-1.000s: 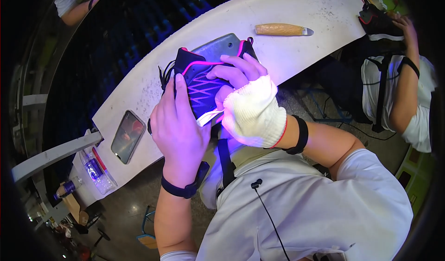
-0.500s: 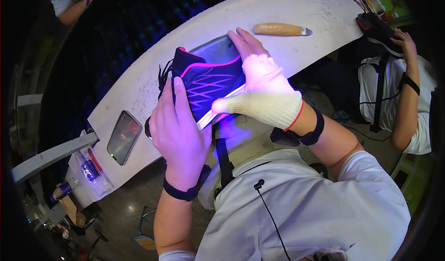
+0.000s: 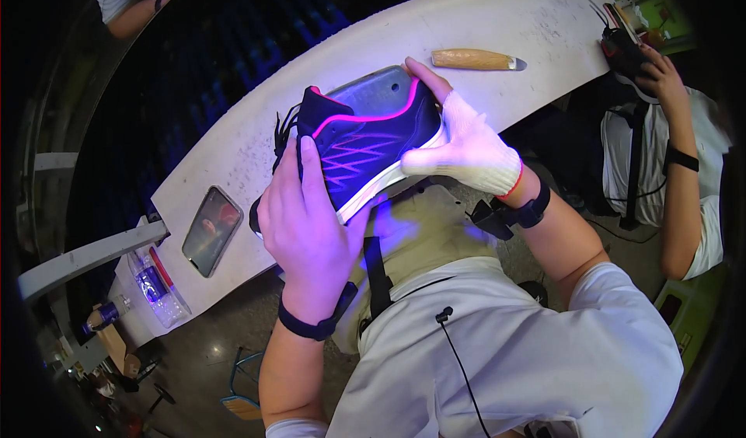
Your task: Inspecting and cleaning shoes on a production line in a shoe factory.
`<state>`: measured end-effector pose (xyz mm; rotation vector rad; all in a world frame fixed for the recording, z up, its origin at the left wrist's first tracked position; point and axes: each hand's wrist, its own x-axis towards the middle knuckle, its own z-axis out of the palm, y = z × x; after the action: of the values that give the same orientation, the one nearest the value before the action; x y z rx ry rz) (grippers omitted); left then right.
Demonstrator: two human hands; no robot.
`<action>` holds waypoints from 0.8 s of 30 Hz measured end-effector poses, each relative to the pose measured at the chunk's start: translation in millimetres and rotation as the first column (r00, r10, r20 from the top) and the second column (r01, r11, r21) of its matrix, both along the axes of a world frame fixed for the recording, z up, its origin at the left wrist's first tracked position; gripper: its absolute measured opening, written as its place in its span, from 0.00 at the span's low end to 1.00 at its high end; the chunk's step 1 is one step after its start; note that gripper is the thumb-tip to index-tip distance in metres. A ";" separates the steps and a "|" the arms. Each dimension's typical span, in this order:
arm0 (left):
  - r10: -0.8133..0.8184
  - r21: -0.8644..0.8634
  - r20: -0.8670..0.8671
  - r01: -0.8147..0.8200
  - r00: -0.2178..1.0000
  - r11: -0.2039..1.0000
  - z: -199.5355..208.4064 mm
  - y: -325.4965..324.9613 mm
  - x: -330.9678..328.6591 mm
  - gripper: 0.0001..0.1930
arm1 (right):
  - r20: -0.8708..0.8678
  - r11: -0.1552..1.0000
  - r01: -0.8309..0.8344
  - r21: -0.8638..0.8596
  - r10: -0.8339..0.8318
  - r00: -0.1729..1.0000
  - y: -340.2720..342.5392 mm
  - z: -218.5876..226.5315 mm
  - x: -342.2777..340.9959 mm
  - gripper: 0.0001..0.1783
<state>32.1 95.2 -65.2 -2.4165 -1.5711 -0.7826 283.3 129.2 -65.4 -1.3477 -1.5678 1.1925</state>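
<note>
A black shoe point(image 3: 369, 149) with pink trim, pink zigzag lines and a white sole is tilted on its side above the near edge of the table. A grey shoe last point(image 3: 371, 92) fills its opening. My left hand point(image 3: 305, 224), bare, is closed around the front part, fingers over the laced side and thumb near the sole. At the heel end my right hand point(image 3: 466, 139), in a white knitted glove with bare fingertips showing, grips the shoe, its gloved thumb along the sole edge. Purple-blue light falls on shoe and hands.
On the white table point(image 3: 256, 119) lie a wooden-handled blade tool point(image 3: 475, 59) and a phone point(image 3: 211, 232). A clear plastic bottle point(image 3: 158, 289) lies at the left end. A dark conveyor point(image 3: 233, 49) runs behind. At right, a co-worker's hand point(image 3: 662, 76) holds another dark shoe point(image 3: 624, 52).
My right hand has slid back along the sole towards the heel, uncovering more of the sole edge and the last. The shoe has shifted slightly right and down.
</note>
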 end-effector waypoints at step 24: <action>0.044 0.018 0.187 -0.048 0.981 0.999 -3.6 -0.7 -23.1 0.50 | -0.345 0.992 -0.025 -0.125 -0.020 0.939 -5.0 -2.6 -10.2 0.67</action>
<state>9.0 94.5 -68.8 -2.3414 -1.6666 -1.0387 273.1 124.3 -68.0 -1.1379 -1.2606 1.4638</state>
